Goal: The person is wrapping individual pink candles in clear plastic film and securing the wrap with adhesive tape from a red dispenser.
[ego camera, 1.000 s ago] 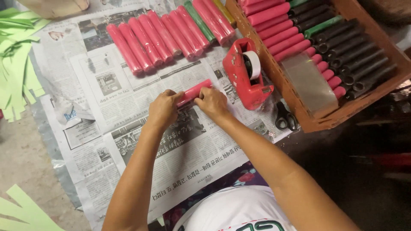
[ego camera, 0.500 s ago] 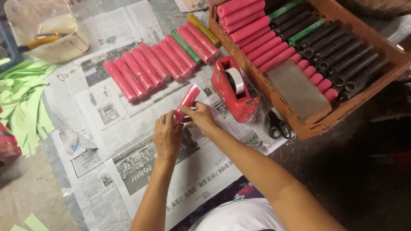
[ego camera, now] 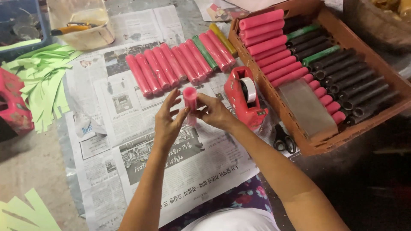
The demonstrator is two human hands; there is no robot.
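Observation:
Both hands hold one pink paper-wrapped tube (ego camera: 190,100) upright above the newspaper (ego camera: 128,141). My left hand (ego camera: 169,122) grips its left side with the fingers spread. My right hand (ego camera: 214,112) pinches its right side. Behind the hands, a row of several pink tubes (ego camera: 171,66) lies on the newspaper, with one green tube (ego camera: 204,52) and one yellow tube (ego camera: 222,38) among them. A red tape dispenser (ego camera: 245,97) stands just right of my right hand.
A brown tray (ego camera: 325,141) at right holds pink, green and black tubes and a grey sheet. Black scissors (ego camera: 284,139) lie by its near corner. Green paper strips (ego camera: 40,83) lie at left, a plastic tub (ego camera: 81,23) with tools behind them.
The tube has gone from lying flat between my hands to standing upright. My hands have lifted it off the newspaper, and the view has shifted right.

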